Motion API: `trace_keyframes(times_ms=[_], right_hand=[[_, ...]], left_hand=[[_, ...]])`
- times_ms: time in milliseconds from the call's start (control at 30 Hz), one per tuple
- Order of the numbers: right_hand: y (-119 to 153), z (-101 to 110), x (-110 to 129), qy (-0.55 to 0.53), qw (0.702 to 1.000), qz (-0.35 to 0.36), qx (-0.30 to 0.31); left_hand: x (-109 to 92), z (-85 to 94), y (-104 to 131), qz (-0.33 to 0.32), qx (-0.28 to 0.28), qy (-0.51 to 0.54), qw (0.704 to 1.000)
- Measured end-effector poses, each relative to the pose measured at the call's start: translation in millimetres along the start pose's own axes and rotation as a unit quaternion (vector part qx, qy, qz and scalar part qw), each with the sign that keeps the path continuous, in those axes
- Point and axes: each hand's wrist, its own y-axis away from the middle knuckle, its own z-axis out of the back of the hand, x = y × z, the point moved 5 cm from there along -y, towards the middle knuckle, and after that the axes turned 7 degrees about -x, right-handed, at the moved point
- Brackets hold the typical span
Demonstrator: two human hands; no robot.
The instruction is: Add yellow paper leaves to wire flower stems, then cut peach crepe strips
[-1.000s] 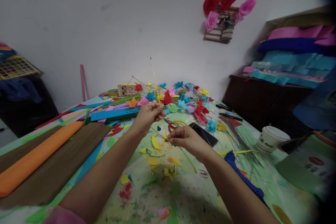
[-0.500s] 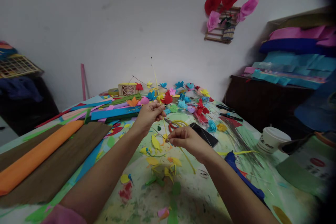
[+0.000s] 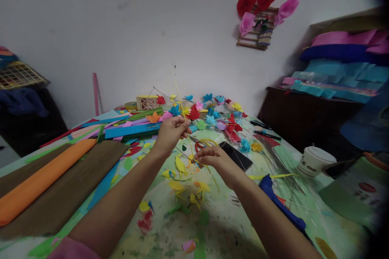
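My left hand (image 3: 170, 132) pinches a thin wire stem wrapped in yellow paper (image 3: 178, 93); its dark-tipped end points up toward the wall. Lower and to the right, my right hand (image 3: 215, 160) has its fingers closed on the stem's lower part. A yellow paper strip (image 3: 215, 179) trails below that hand. Another thin dark wire (image 3: 181, 152) runs between the two hands, and I cannot tell which one holds it. Just behind my right hand lie scissors with red and yellow handles (image 3: 209, 142) and a black phone (image 3: 236, 156).
Paper flowers (image 3: 210, 120) in several colours crowd the table's far side. Crepe paper rolls, one orange (image 3: 48, 178), lie left. Yellow paper leaves (image 3: 180, 165) are scattered in front. On the right are loose wires (image 3: 282, 162), a blue-handled tool (image 3: 279, 202) and a lidded cup (image 3: 316, 162).
The yellow strip below my right hand has swung left and shows less length. My right fingers have shifted slightly around the stem, whose upper part leans a little more left. My left hand keeps its hold.
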Motion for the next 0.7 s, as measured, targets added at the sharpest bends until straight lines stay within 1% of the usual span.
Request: trace_keyframes(times_ms=[100, 200, 333, 500, 700], right_hand=[[0.1, -3.8, -1.2, 0.001, 1.0, 0.0, 0.013], [0.7, -8.5, -1.9, 0.044, 0.999, 0.02, 0.022], [1.9, -10.7, -0.6, 0.119, 0.991, 0.06, -0.004], [2.7, -12.2, 0.3, 0.155, 0.984, 0.076, -0.033], [2.0, -11.6, -4.7, 0.262, 0.955, 0.097, -0.102]], left_hand=[[0.0, 0.7, -0.5, -0.008, -0.01, -0.011, 1.0], [-2.0, 1.6, 0.6, -0.023, -0.026, -0.022, 0.999], [-6.9, 2.8, 4.0, -0.044, -0.048, -0.035, 0.997], [-11.9, 1.7, 7.0, -0.05, -0.051, -0.045, 0.996], [-15.4, -1.2, 10.2, -0.054, -0.049, -0.055, 0.996]])
